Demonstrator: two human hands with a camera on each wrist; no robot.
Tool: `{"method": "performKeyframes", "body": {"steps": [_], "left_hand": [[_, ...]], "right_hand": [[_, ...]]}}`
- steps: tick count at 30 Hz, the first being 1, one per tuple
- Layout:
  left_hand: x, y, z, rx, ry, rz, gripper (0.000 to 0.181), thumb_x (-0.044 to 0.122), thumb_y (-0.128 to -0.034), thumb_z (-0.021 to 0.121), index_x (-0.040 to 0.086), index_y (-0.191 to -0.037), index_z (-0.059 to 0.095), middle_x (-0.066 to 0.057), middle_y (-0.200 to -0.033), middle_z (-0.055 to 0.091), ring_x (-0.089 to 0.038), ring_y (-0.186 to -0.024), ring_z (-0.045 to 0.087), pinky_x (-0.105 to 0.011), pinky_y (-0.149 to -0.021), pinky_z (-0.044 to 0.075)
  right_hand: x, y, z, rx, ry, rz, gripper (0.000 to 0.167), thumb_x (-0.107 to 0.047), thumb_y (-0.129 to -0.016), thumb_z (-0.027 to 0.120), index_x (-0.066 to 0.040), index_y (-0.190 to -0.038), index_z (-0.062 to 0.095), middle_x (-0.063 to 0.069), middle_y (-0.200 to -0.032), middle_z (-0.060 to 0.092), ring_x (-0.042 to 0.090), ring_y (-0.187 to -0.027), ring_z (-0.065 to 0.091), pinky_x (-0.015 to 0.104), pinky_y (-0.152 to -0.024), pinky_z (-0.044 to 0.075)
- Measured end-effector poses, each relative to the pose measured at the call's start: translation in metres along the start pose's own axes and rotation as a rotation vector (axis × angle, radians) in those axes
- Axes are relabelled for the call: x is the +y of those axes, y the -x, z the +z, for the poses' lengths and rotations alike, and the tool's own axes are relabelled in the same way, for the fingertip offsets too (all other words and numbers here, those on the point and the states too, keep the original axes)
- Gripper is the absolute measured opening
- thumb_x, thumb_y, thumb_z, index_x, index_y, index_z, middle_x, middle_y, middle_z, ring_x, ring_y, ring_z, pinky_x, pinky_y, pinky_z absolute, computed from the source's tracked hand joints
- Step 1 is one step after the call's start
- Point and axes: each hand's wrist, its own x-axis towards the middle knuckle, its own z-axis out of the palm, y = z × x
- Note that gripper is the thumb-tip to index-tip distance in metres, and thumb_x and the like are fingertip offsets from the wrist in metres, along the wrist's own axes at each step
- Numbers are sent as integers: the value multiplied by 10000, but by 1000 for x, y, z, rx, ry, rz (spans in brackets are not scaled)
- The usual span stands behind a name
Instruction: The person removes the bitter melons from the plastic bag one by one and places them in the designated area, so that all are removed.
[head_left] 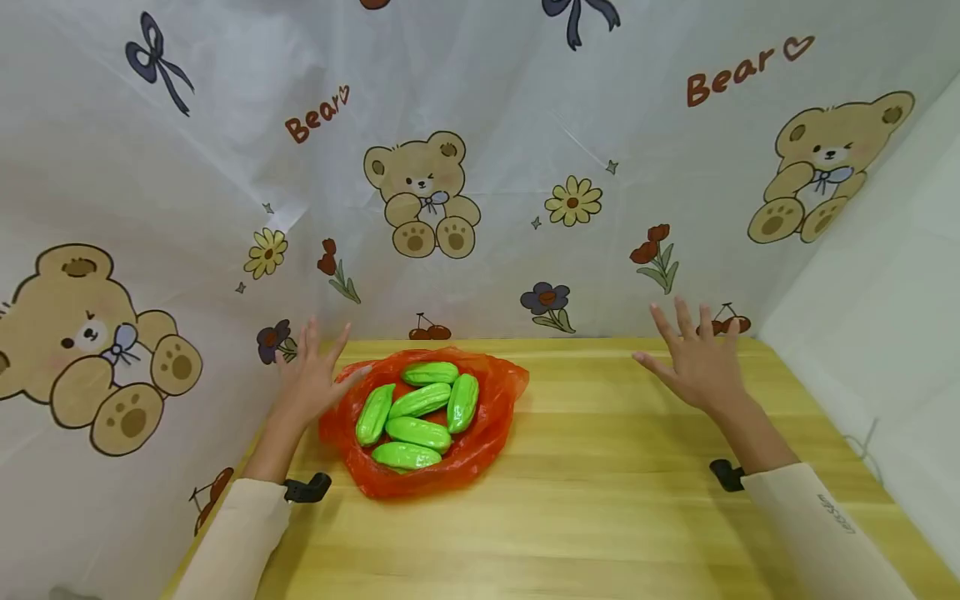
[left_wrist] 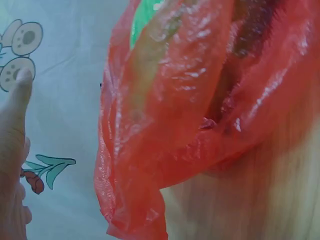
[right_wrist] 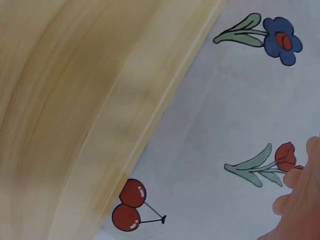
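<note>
A red plastic bag (head_left: pixel 487 450) lies spread on the left half of the table with its mouth folded wide. Several bright green, ridged, cucumber-like vegetables (head_left: pixel 420 400) rest inside it. My left hand (head_left: pixel 309 385) hovers at the bag's left edge, fingers spread and holding nothing. In the left wrist view the crumpled bag (left_wrist: pixel 190 100) fills much of the picture, with one green vegetable (left_wrist: pixel 143 20) partly showing at the top. Over the far right of the table my right hand (head_left: pixel 701 367) is raised, its fingers spread, with nothing in it.
The light wood table (head_left: pixel 585 500) runs back to a pale sheet (head_left: pixel 495 292) printed with bears, flowers and bows. A white wall (head_left: pixel 885 333) stands on the right. Dark straps with small devices (head_left: pixel 307 488) sit on both wrists.
</note>
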Motion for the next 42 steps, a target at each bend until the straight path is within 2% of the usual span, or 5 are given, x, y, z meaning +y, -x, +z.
{"method": "performKeyframes", "body": {"steps": [11, 18, 24, 32, 42], "left_hand": [[-26, 26, 12, -89, 288, -75, 868, 653, -948, 561, 379, -1630, 100, -264, -1658, -99, -658, -1424, 118, -870, -1004, 120], [-32, 42, 31, -142, 627, -95, 811, 486, -985, 627, 270, -1638, 198, -221, -1672, 123, -570, -1464, 164, -802, -1066, 191], [-31, 49, 40, -183, 778, -168, 765, 508, -993, 597, 329, -1629, 212, -161, -1676, 173, -537, -1416, 308, -753, -1058, 305], [-29, 41, 52, -158, 909, -119, 695, 420, -984, 658, 275, -1592, 355, -102, -1647, 295, -411, -1507, 227, -684, -1149, 232], [-27, 45, 59, -190, 959, -106, 646, 330, -959, 714, 199, -1536, 454, -170, -1636, 285, -448, -1511, 172, -728, -1148, 136]], "right_hand": [[-37, 11, -19, 130, -194, -58, 904, -573, -981, 566, -131, -1642, 136, 269, -1637, 209, 497, -1479, 223, 731, -1147, 118], [-69, 19, -22, 209, -365, -123, 836, -408, -955, 697, -79, -1603, 286, 255, -1534, 429, 508, -1319, 466, 695, -1023, 394], [-105, 25, -26, 180, -498, -140, 785, -305, -957, 716, -116, -1602, 310, 225, -1425, 551, 433, -1244, 557, 650, -922, 490], [-148, 22, -29, 100, -683, -139, 725, -325, -966, 706, -185, -1586, 358, 116, -1349, 618, 331, -1188, 603, 580, -957, 514], [-189, 18, -12, 37, -859, -166, 655, -299, -968, 711, -130, -1536, 432, 124, -1335, 632, 317, -1189, 609, 539, -985, 519]]}}
